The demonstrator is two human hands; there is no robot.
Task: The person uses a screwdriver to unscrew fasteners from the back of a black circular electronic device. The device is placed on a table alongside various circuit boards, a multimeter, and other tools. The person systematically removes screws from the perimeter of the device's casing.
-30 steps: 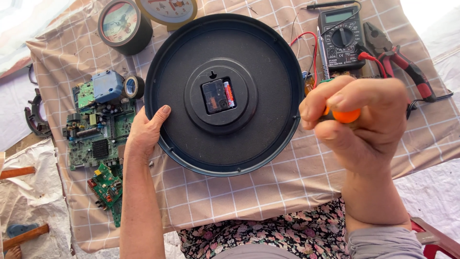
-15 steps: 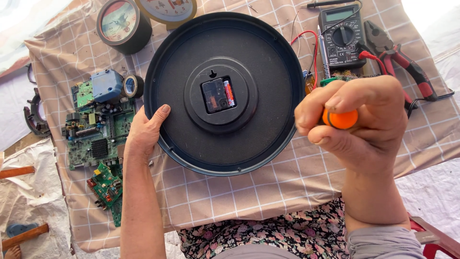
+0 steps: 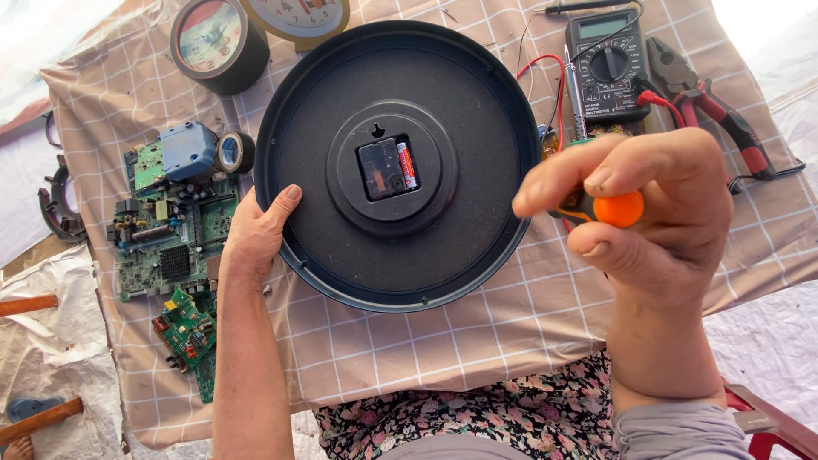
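Note:
A large round black wall clock [image 3: 341, 102] lies face down on a checked cloth [image 3: 443, 341]. A small black movement with a red battery [image 3: 390, 168] sits in its centre. My left hand [image 3: 254, 238] rests flat against the clock's lower left rim. My right hand [image 3: 652, 217] is raised above the clock's right edge and grips a screwdriver with an orange-ended handle [image 3: 615, 208]. Its metal shaft [image 3: 573, 94] points away from me toward the multimeter.
A black multimeter [image 3: 607, 70] with red and black leads and red-handled pliers [image 3: 716, 119] lie at the right. Green circuit boards [image 3: 166, 230] and a tape roll [image 3: 234, 153] lie at the left. Two smaller clocks [image 3: 217, 38] stand at the back.
My right hand has shifted a little to the left with the screwdriver, closer to the clock's right rim. My left hand has stayed on the rim.

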